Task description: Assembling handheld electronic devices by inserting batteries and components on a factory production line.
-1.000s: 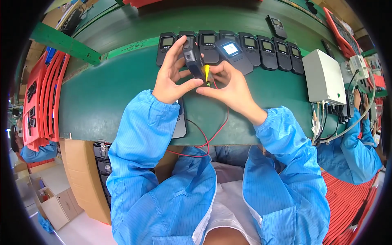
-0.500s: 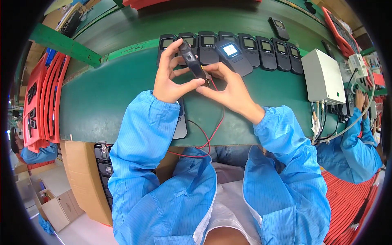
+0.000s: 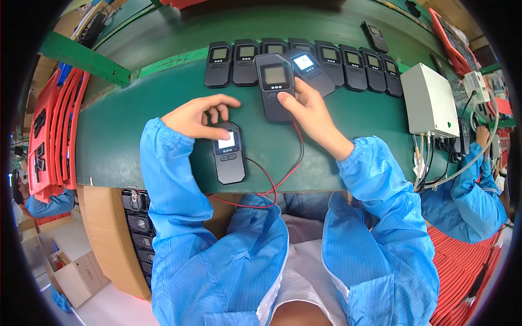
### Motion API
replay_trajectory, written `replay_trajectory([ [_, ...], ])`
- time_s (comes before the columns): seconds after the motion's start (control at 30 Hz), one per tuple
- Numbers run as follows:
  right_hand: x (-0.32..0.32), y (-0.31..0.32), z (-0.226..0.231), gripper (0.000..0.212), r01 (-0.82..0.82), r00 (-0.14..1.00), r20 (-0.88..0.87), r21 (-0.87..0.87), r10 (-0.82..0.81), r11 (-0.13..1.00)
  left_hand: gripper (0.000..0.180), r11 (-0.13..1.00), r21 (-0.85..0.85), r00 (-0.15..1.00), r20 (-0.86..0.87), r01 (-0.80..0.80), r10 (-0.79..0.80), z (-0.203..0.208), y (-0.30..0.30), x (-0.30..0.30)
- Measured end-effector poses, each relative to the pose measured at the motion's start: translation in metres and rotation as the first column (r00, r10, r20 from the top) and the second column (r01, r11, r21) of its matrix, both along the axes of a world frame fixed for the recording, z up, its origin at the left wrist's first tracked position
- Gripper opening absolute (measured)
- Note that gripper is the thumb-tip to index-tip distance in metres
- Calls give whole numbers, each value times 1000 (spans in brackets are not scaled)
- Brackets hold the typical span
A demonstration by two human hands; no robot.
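Observation:
My right hand (image 3: 314,111) grips a dark handheld meter (image 3: 275,103) by its right side, thumb on its front near the buttons. Its face is turned up and the screen looks unlit. A red wire (image 3: 299,146) runs from its lower end toward the table's front edge. Over to the left, my left hand (image 3: 198,117) has its fingers apart and holds nothing. Its thumb lies over the top of a second meter (image 3: 230,165), whose screen glows white; I cannot tell whether it touches. Another lit meter (image 3: 321,81) lies tilted against the row behind.
Several dark meters (image 3: 355,70) stand in a row across the green table (image 3: 136,130). One more meter (image 3: 374,37) lies farther back. At right is a white box (image 3: 432,103) with cables; a co-worker's blue sleeve (image 3: 470,201) shows beyond. Red trays (image 3: 57,136) are stacked at left.
My left hand has let go of the held meter and moved down and left to the lit one. My right hand has turned the held meter from edge-on to face up.

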State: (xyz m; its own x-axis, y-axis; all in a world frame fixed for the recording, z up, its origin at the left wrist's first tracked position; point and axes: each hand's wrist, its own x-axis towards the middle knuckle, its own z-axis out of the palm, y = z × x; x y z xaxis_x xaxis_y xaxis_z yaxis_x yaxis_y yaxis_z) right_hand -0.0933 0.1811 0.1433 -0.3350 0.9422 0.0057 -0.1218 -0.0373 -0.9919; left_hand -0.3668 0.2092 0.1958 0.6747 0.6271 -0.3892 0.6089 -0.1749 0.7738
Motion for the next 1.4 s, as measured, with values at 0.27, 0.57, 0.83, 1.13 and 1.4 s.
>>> replay_trajectory([
  [0.27, 2, -2, 1, 37, -68, 996, 54, -48, 71, 997, 63, 973, 146, 984, -39, 178, -174, 1, -5, -1],
  [0.57, 2, -10, 32, 41, -114, 993, -34, -68, 112, 991, 48, 998, -23, 977, 205, 61, -56, -14, 2, -7],
  [0.83, 4, -21, 37, 48, -112, 990, -88, -22, 110, 993, 34, 892, -103, 796, 415, -440, 441, -16, 8, 2],
  [1.13, -6, -24, 31, 54, -44, 975, 219, 97, 22, 994, 33, 815, -153, 686, 465, -559, 559, -19, 12, 4],
  [1.4, -2, -16, 23, 38, -197, 703, 607, 668, -371, 718, 36, 863, -95, 607, 673, -496, 423, -27, 12, 10],
])
